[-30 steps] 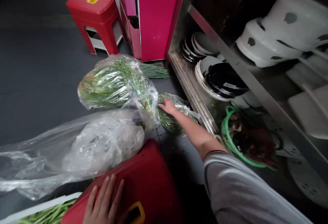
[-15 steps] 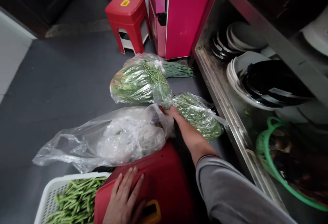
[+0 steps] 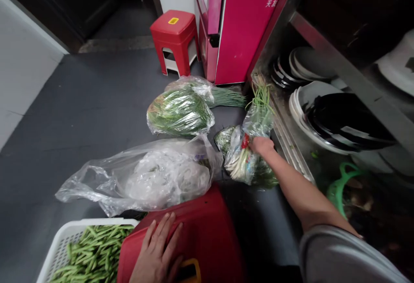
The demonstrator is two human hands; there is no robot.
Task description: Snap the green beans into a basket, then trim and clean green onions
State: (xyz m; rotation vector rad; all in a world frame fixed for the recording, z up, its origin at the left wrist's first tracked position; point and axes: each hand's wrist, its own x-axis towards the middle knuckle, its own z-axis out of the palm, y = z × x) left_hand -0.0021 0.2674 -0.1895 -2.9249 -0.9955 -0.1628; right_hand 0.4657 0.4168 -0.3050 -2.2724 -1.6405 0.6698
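Observation:
My right hand (image 3: 262,145) grips a plastic-wrapped bunch of green onions (image 3: 238,165) near a red band around its middle. Their white ends point toward me and the green tops stick out at the far end. Under the bunch lies a bag of greens (image 3: 224,139), mostly covered by it. With fingers spread, my left hand (image 3: 157,248) rests flat on a red plastic stool (image 3: 207,231), beside its yellow-rimmed hole. Just beyond the stool is a large clear plastic bag (image 3: 161,175) with whitish bundles inside.
Bagged leafy greens (image 3: 179,112) and thin green stalks (image 3: 228,97) lie farther off. A white basket (image 3: 61,235) holds green beans (image 3: 93,253). Another red stool (image 3: 174,37) stands by a pink fridge (image 3: 239,37). Bowls (image 3: 323,114) and a green basket (image 3: 336,192) fill the right shelf.
My right hand has moved to the right with the green onions, from beside the large clear bag to over the bag of greens. My left hand stays on the stool. The view has shifted slightly.

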